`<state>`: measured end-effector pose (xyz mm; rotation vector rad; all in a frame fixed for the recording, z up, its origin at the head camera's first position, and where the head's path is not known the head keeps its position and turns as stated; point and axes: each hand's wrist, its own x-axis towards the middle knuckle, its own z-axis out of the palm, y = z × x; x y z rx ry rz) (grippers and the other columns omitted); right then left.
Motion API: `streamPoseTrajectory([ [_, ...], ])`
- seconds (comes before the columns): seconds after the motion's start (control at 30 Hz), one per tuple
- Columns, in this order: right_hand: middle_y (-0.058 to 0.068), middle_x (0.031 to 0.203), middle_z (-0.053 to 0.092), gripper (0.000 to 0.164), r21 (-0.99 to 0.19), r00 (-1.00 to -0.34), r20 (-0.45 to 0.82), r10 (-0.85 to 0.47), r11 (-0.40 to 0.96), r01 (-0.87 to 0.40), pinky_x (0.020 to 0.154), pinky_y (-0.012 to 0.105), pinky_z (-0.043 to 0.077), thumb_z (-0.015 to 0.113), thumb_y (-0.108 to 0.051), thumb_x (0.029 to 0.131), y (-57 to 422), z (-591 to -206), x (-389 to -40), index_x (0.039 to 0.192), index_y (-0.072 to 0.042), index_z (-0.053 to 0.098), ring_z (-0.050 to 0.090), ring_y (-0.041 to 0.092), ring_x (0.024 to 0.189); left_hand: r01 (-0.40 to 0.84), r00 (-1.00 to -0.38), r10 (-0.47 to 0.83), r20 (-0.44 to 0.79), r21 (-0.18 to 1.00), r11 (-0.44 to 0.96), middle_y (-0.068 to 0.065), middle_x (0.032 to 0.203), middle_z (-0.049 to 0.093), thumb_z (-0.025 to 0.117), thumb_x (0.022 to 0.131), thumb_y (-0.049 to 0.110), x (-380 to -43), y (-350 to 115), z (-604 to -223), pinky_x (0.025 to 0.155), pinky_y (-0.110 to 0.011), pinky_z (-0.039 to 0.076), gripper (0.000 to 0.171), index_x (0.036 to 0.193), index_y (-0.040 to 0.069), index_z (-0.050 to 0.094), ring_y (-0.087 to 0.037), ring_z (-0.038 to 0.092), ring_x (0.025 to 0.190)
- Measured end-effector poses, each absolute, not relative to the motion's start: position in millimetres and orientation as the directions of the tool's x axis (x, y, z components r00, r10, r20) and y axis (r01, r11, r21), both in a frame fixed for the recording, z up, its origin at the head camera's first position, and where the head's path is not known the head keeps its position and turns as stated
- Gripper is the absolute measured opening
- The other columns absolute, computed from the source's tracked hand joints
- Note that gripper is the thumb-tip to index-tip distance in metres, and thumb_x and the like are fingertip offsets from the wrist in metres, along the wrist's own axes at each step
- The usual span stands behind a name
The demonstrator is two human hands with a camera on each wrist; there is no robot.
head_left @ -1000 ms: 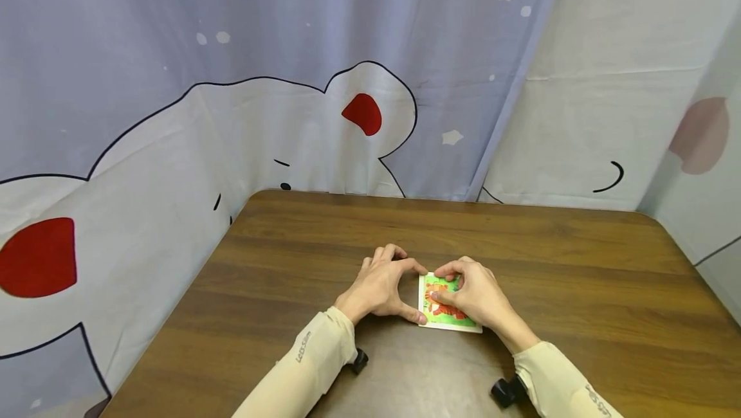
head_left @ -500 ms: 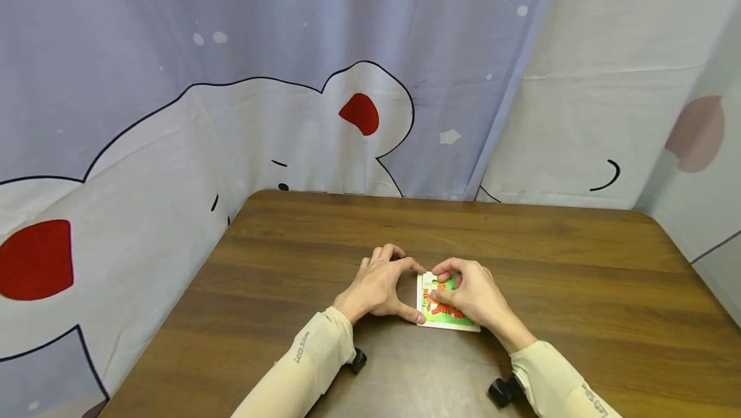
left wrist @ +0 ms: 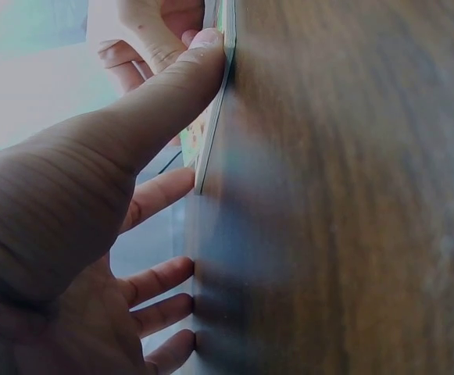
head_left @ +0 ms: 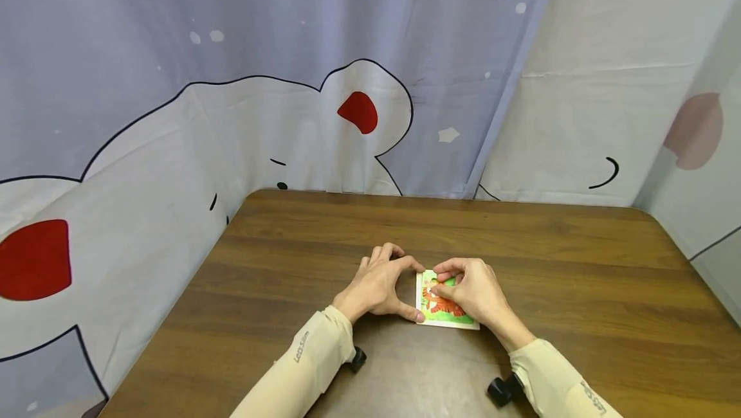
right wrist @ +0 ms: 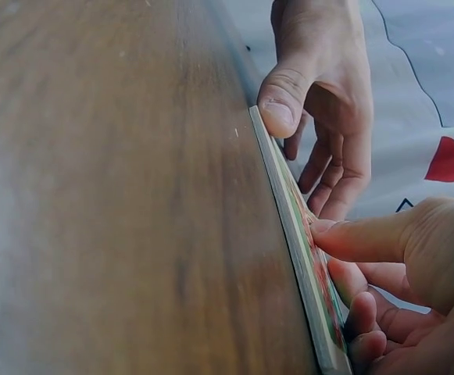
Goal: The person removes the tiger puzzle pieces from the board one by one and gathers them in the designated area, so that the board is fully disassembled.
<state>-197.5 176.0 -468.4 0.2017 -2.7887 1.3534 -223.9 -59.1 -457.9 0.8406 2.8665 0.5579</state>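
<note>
A small square jigsaw puzzle point(head_left: 448, 323) with an orange tiger on green lies flat on the table in a pale frame. My left hand point(head_left: 376, 286) holds its left side, thumb at the near corner and index finger at the far one. In the left wrist view the other fingers point(left wrist: 164, 281) rest on the table. My right hand point(head_left: 477, 286) bends over the puzzle, thumb and index finger pinching at a puzzle piece point(head_left: 428, 285) in the upper left; the hand partly hides the picture. In the right wrist view the thumb point(right wrist: 352, 234) touches the picture side.
The brown wooden table point(head_left: 289, 244) spreads around both hands. Behind it and at its sides hangs a curtain point(head_left: 260, 128) with cartoon shapes. Black wrist cameras point(head_left: 500, 391) sit under the pale sleeves point(head_left: 312, 357).
In the puzzle's upper left, the tiger's face gave way to a pale patch half a second ago; orange and white show there now. My right thumb shifted slightly; the left hand kept its hold.
</note>
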Motion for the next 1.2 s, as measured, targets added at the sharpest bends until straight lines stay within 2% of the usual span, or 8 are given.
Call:
streamPoseTrajectory([
  [0.37,-0.003,0.093,0.082,0.025,-0.794,-0.99,0.09,-0.11,0.593,-0.138,0.067,0.026,0.048,0.097,-0.017,0.088,179,-469,-199,0.109,-0.01,0.085,0.064,0.016,0.075,0.505,-0.843,0.538,0.015,0.369,0.78,-0.003,0.153,0.052,0.103,0.065,0.067,-225,-58,-458,0.104,-0.042,0.042,0.09,0.144,0.038,0.071,-0.027,0.047,0.14],
  [0.57,-0.002,0.095,0.083,0.027,-0.8,-0.988,0.088,-0.124,0.582,-0.144,0.069,0.026,0.049,0.097,-0.018,0.088,182,-469,-200,0.111,-0.009,0.085,0.064,0.016,0.077,0.531,-0.828,0.56,0.026,0.356,0.769,0.002,0.144,0.061,0.104,0.065,0.066,-226,-56,-457,0.101,-0.039,0.045,0.092,0.145,0.033,0.074,-0.022,0.054,0.13],
  [0.77,-0.001,0.096,0.082,0.029,-0.814,-0.985,0.085,-0.152,0.56,-0.156,0.068,0.026,0.049,0.096,-0.018,0.089,185,-468,-202,0.112,-0.008,0.084,0.064,0.017,0.078,0.537,-0.822,0.569,0.027,0.373,0.757,0.005,0.137,0.063,0.105,0.065,0.064,-227,-56,-457,0.1,-0.038,0.047,0.093,0.146,0.031,0.074,-0.019,0.055,0.123],
  [1.0,0.004,0.101,0.08,0.029,-0.859,-0.97,0.071,-0.231,0.481,-0.177,0.069,0.024,0.053,0.092,-0.012,0.092,200,-462,-204,0.117,-0.003,0.082,0.064,0.017,0.08,0.531,-0.822,0.569,0.017,0.382,0.757,0.005,0.139,0.062,0.105,0.065,0.064,-228,-56,-458,0.1,-0.039,0.047,0.093,0.146,0.032,0.073,-0.02,0.055,0.124],
  [1.2,0.007,0.103,0.08,0.029,-0.866,-0.966,0.111,-0.234,0.455,-0.21,0.071,0.023,0.054,0.092,-0.012,0.092,213,-450,-206,0.118,-0.003,0.081,0.065,0.015,0.082,0.524,-0.826,0.564,0.01,0.384,0.76,0.005,0.14,0.062,0.105,0.064,0.065,-229,-57,-459,0.101,-0.04,0.047,0.094,0.147,0.033,0.073,-0.021,0.055,0.125],
])
